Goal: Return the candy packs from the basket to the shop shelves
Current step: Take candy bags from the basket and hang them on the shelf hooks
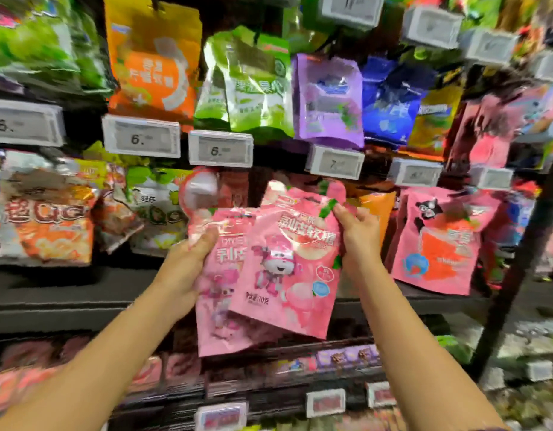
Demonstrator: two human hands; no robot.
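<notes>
Pink candy packs overlap in front of the middle shelf: the front pack [287, 262] is pinched at its upper right corner by the right hand [357, 231], while the left hand [191, 259] grips the back pack [219, 306] by its left edge, thumb on top. Hanging should go best one pack at a time, with the top hole lined up squarely below the price tag [220, 148]. No basket shows.
</notes>
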